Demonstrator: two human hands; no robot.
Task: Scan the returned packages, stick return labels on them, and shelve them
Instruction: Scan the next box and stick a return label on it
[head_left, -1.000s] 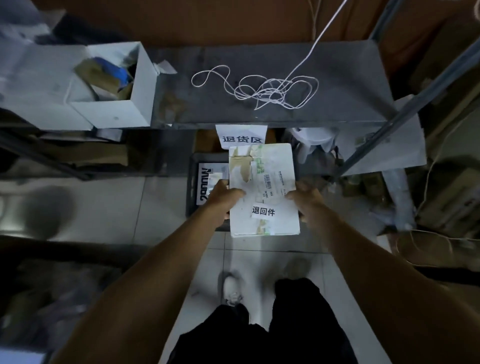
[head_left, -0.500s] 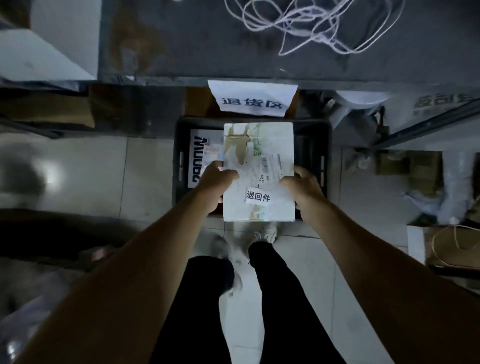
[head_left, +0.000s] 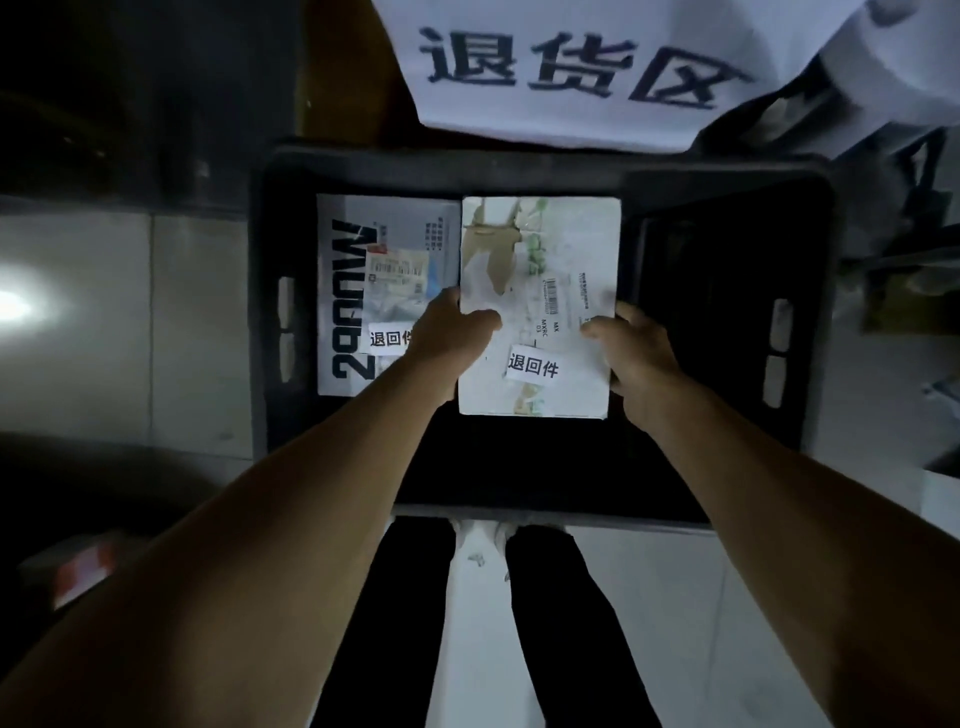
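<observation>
Sign (head_left: 566, 78) reads 退货区; both packages' labels (head_left: 533, 365) read 退回件.

Inside the black plastic crate (head_left: 270, 322) on the tiled floor (head_left: 130, 322): a pale flat cardboard package (head_left: 561, 249) near centre, gripped at 9 o'clock by the left hand (head_left: 449, 338) and at 3 o'clock by the right hand (head_left: 631, 348). On that package toward 6 o'clock, a small white paper return label (head_left: 532, 366). Just beside it at 9 o'clock, edge to edge, a second white printed box (head_left: 387, 228), bearing its own white paper label (head_left: 390, 339) partly behind the left hand. At 12 o'clock above the crate, a large white paper sign (head_left: 561, 67), overhanging the far rim. At 6 o'clock outside the near rim, two dark trouser legs (head_left: 395, 623) over white shoes (head_left: 480, 540).
</observation>
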